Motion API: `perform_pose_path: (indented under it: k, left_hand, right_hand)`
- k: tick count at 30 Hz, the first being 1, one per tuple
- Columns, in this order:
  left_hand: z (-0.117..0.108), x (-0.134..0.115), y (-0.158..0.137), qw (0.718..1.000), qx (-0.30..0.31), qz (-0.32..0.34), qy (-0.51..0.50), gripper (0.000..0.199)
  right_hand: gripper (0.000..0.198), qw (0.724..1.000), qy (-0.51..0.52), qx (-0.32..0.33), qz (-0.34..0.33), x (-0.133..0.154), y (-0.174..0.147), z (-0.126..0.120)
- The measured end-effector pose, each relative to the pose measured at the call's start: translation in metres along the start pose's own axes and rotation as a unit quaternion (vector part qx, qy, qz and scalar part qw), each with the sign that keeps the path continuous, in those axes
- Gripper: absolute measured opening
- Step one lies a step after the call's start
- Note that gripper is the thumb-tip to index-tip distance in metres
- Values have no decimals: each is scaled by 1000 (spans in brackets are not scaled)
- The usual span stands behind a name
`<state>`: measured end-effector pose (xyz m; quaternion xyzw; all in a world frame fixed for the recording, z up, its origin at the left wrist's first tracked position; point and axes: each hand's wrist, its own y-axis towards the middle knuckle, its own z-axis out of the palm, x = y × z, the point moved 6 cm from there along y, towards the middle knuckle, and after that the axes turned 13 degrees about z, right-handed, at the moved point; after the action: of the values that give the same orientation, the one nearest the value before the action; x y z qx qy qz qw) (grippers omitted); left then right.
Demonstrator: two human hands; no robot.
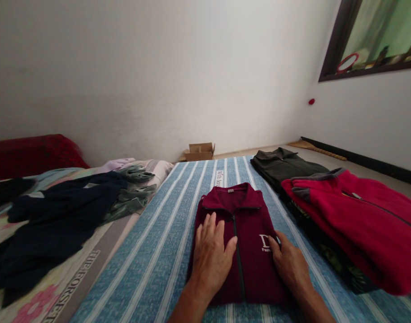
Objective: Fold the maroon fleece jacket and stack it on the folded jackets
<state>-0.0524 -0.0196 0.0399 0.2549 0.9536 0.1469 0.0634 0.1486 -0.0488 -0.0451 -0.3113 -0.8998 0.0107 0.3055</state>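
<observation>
Pressing lightly with spread fingers suits the maroon jacket [254, 273], which lies front up, folded into a neat block on the blue striped cloth [151, 255] before us. Our left hand [212, 253] is open, palm down on the jacket's left front, its thumb reaching to the dark zip [239, 260]. Our right hand [290, 260] curls at the opposite edge, beside the white lettering [265, 242]; we cannot tell whether it pinches the fabric or merely rests there.

To do this well, we judge it best to steady one side while we work the other, stroking outward from the zip so the front lies flat without pulling that line askew. At the right edge, a gentle tuck is better than a tug, since soft cloth likely shifts with its layers beneath. We do well to leave the collar [248, 197] spread evenly, and to mind our elbow near the red jacket [363, 220] on the right.
</observation>
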Motion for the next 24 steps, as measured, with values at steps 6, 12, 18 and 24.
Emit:
perform_pose_path:
  k: [6,12,18,24]
  left_hand:
    - [5,9,44,998,8,-51,36,58]
    - [42,19,41,991,89,-97,20,74]
    - [52,21,39,991,88,-95,19,75]
    - [53,22,38,993,72,-95,12,72]
  right_hand:
    - [51,1000,14,9,0,-2,0,1]
    - [51,1000,28,6,-1,-3,1,1]
    - [49,997,79,-4,-12,-4,2,-1]
    - [47,968,246,26,-28,-8,0,-13]
